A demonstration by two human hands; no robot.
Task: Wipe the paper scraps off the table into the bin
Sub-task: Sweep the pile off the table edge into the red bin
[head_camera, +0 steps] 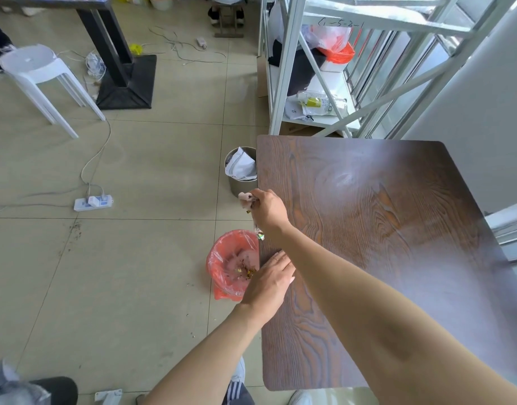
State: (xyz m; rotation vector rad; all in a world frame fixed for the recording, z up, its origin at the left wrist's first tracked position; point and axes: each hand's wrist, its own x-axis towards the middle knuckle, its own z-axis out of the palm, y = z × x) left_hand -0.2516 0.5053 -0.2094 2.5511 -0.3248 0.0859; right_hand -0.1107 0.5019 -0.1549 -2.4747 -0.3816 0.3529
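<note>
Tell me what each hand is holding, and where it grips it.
The right hand grips a bunched pinkish cloth at one end, with the rest poking out past the table edge. The left hand holds nothing; it lies flat at the edge.

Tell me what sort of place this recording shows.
Probably an indoor workroom or lab, not a home: tiled floor with loose cables and a power strip, white metal shelving, and a plastic stool.

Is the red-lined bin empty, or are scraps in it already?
Not empty: scraps lie at the bottom of the bin.
</note>
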